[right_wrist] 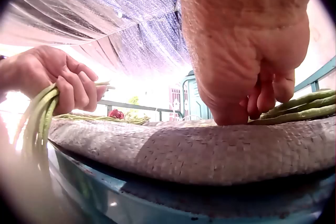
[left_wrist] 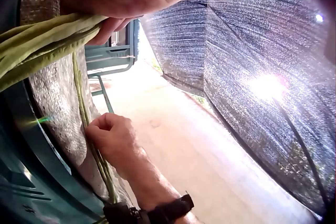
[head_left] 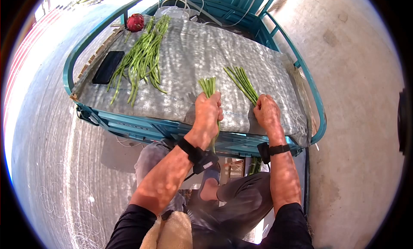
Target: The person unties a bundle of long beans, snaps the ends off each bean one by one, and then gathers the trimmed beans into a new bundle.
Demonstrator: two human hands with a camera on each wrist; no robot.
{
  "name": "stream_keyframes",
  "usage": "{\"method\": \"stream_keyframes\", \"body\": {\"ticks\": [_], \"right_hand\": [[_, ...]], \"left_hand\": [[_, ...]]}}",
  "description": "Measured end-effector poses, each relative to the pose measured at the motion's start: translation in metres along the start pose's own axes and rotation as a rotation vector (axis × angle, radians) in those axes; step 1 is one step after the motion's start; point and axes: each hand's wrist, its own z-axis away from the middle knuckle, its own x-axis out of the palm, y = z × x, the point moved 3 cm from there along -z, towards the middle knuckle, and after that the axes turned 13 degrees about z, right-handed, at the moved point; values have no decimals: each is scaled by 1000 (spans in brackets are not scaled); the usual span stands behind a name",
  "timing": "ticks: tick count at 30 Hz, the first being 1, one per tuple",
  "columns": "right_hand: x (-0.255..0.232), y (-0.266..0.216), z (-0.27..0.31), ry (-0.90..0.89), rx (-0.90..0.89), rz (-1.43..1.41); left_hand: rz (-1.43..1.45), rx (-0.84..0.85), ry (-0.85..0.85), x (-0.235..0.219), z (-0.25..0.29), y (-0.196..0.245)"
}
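My left hand (head_left: 207, 113) grips a bundle of long green beans (head_left: 208, 86), whose ends stick up above the fist while the rest hangs below it over the cart's edge. To the right, my right hand (head_left: 267, 113) pinches the near end of a second, smaller bunch (head_left: 241, 83) lying on the grey woven sheet (head_left: 193, 46). In the right wrist view the left hand (right_wrist: 65, 82) has its fingers curled round drooping beans (right_wrist: 39, 124). The left wrist view shows the right hand (left_wrist: 118, 142) with curled fingers at thin beans (left_wrist: 81, 92).
A loose pile of long beans (head_left: 144, 59) lies at the sheet's left, with a black phone (head_left: 108, 67) and a red dragon fruit (head_left: 135, 22) beside it. Teal rails (head_left: 316, 98) border the cart bed. White tubing and clear plastic (head_left: 172, 11) are at the back.
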Motion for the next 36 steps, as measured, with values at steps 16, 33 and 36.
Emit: {"method": "stream_keyframes", "body": {"ticks": [16, 33, 36], "right_hand": [[-11, -7, 0, 0, -24, -110], [-47, -33, 7, -123, 62, -909], [-70, -49, 11, -71, 118, -1075]], "left_hand": [[-6, 27, 1, -5, 0, -2], [83, -20, -44, -7, -2, -7], [56, -23, -49, -4, 1, -5]]}}
